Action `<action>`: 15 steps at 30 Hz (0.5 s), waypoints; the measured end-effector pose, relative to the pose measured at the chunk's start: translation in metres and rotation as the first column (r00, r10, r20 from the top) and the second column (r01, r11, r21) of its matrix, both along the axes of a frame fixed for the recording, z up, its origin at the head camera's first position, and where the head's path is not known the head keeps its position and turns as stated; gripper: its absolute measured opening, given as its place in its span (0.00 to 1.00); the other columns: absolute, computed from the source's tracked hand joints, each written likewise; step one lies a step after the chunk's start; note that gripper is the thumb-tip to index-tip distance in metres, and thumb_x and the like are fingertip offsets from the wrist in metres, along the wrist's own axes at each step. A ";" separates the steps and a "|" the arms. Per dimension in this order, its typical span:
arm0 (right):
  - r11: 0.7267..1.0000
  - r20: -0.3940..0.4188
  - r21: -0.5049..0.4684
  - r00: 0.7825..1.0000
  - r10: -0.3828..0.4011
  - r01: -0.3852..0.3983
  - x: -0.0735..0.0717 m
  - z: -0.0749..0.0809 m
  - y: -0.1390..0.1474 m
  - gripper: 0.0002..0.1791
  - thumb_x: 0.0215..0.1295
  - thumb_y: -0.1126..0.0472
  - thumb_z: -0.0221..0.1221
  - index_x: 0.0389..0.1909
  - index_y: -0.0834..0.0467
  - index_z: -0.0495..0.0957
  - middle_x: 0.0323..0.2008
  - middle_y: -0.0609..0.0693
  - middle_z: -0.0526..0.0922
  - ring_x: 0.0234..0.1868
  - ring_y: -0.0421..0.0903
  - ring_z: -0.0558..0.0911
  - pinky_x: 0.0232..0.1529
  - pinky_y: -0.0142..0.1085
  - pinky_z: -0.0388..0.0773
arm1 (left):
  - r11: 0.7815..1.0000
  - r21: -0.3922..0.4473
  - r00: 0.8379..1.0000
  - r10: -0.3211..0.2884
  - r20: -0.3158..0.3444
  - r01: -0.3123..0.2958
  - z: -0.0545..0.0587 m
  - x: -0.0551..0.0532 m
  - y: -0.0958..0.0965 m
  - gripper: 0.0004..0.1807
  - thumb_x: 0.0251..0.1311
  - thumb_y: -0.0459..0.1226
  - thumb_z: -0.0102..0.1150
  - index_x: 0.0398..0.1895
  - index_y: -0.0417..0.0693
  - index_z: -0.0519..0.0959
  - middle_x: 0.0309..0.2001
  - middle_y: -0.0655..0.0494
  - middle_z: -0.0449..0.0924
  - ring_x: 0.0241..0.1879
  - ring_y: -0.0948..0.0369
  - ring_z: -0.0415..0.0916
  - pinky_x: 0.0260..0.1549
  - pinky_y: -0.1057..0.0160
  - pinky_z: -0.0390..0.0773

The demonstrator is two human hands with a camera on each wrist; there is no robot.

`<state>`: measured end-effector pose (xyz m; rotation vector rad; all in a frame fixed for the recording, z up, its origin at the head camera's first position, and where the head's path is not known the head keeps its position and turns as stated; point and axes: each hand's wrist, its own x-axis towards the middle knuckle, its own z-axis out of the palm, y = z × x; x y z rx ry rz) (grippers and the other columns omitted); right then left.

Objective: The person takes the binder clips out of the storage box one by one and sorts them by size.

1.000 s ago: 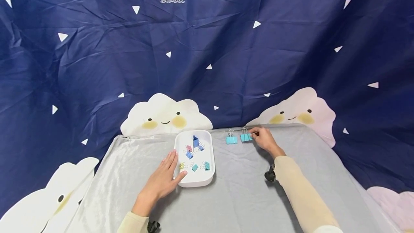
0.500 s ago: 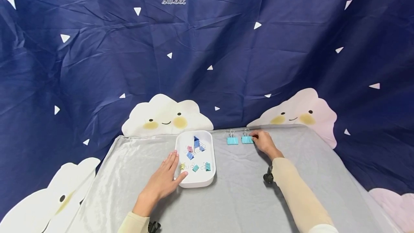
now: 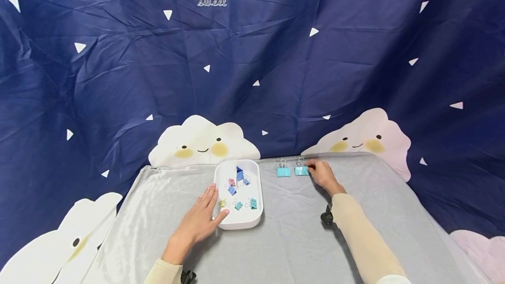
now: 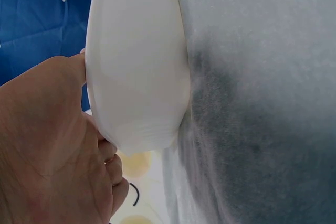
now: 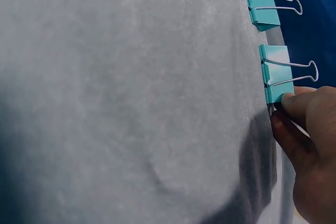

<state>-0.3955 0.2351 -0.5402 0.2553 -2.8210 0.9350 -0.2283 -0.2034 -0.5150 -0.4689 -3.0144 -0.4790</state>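
Pinching: right hand [image 3: 321, 174], on turquoise rectangular metal binder clip [image 5: 279, 74] right of white oblong plastic tray [image 3: 242, 222]; left hand [image 3: 200, 217], straight-fingered at tray's rim, seemingly steadying it.

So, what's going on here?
A person is handling binder clips on a grey velvety cloth. The right hand pinches the end of a turquoise binder clip with wire handles; a matching second clip sits beside it, apart. The left hand rests against a white rounded rectangular tray containing smaller clips in blue, pink, yellow and teal.
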 end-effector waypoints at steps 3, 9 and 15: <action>1.000 -0.001 -0.006 1.000 -0.005 0.005 0.000 0.000 0.000 0.14 0.76 0.70 0.58 0.57 0.66 0.85 0.55 0.66 0.88 0.57 0.65 0.86 0.59 0.57 0.84 | 1.000 0.001 1.000 0.000 0.001 0.000 0.000 0.001 0.000 0.49 0.78 0.63 0.45 0.85 0.35 0.53 0.87 0.42 0.47 0.87 0.46 0.46 0.86 0.46 0.53; 1.000 0.001 -0.012 1.000 -0.006 0.006 0.001 0.001 0.000 0.14 0.77 0.68 0.59 0.58 0.66 0.84 0.54 0.66 0.88 0.56 0.64 0.86 0.59 0.57 0.84 | 1.000 0.000 1.000 -0.003 -0.001 0.003 -0.001 -0.001 0.000 0.49 0.78 0.63 0.45 0.85 0.35 0.53 0.87 0.42 0.46 0.87 0.47 0.45 0.86 0.46 0.52; 1.000 0.002 -0.016 1.000 0.006 -0.006 0.003 0.004 -0.001 0.15 0.77 0.68 0.59 0.59 0.66 0.84 0.52 0.65 0.88 0.54 0.63 0.86 0.55 0.56 0.85 | 1.000 0.007 1.000 -0.004 -0.005 0.004 -0.001 0.000 0.000 0.49 0.78 0.64 0.45 0.84 0.35 0.54 0.87 0.41 0.47 0.87 0.46 0.46 0.86 0.45 0.53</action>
